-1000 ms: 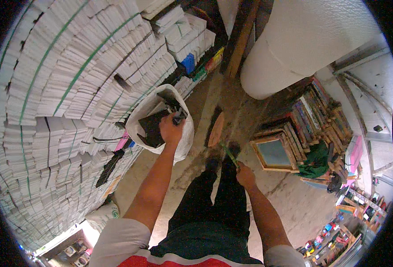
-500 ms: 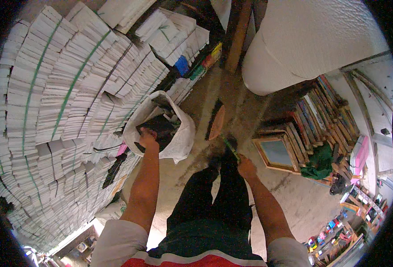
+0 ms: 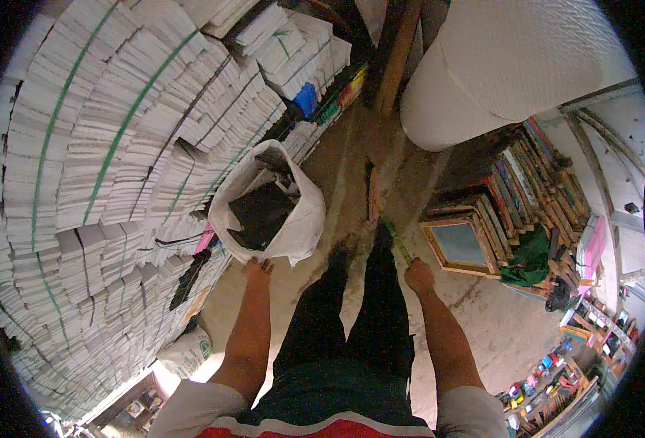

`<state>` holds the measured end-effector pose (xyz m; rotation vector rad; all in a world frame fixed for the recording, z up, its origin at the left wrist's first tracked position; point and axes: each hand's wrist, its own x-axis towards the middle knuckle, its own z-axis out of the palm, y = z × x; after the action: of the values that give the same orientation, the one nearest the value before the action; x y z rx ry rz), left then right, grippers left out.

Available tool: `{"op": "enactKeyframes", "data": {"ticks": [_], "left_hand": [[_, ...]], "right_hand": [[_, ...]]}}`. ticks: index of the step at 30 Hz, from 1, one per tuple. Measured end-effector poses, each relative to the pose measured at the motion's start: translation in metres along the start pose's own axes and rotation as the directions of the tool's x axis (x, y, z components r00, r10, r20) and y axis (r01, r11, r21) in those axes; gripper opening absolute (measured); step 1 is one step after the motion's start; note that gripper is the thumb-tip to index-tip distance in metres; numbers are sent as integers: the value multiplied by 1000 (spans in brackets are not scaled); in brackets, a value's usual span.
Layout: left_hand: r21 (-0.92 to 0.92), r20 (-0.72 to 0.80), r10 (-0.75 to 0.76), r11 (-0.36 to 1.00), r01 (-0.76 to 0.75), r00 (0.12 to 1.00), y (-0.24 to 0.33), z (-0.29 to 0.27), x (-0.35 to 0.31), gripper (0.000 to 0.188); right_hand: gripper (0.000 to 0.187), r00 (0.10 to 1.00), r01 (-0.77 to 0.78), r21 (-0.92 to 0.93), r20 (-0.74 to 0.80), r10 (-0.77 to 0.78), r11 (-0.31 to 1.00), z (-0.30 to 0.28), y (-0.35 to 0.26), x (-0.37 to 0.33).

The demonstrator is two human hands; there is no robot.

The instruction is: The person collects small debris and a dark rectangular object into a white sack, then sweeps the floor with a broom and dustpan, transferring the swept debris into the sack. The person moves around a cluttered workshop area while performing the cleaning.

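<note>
A white woven sack (image 3: 304, 219) stands open on the dirt floor in front of me, with dark scraps inside. My left hand (image 3: 257, 269) grips the sack's near rim. My right hand (image 3: 418, 276) is closed around a thin green stick (image 3: 396, 241), the handle of a broom whose brown head (image 3: 372, 193) rests on the floor ahead. My dark trousers fill the space between both arms.
A tall wall of white bundled stacks with green straps (image 3: 111, 160) rises on the left. A big white cylinder (image 3: 512, 62) stands at the upper right. Framed pictures and books (image 3: 497, 219) lean at the right. Another white sack (image 3: 185, 354) lies at the lower left.
My left hand has slid from the sack's far opening down to its near rim, closer to me. The right hand keeps its hold on the green stick.
</note>
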<state>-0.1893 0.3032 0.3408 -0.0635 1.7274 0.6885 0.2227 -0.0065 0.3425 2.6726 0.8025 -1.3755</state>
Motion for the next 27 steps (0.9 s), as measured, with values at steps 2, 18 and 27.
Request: {"op": "enactKeyframes", "data": {"ticks": [2, 18, 27], "left_hand": [[-102, -74, 61, 992, -68, 995, 2, -38, 11, 51], [-325, -378, 127, 909, -260, 917, -39, -240, 24, 35], [-352, -451, 168, 869, -348, 877, -39, -334, 25, 24]], "right_hand": [[33, 999, 18, -16, 35, -18, 1000, 7, -8, -2], [53, 944, 307, 74, 98, -314, 949, 79, 29, 64], [50, 988, 149, -214, 68, -138, 965, 89, 22, -19]]}}
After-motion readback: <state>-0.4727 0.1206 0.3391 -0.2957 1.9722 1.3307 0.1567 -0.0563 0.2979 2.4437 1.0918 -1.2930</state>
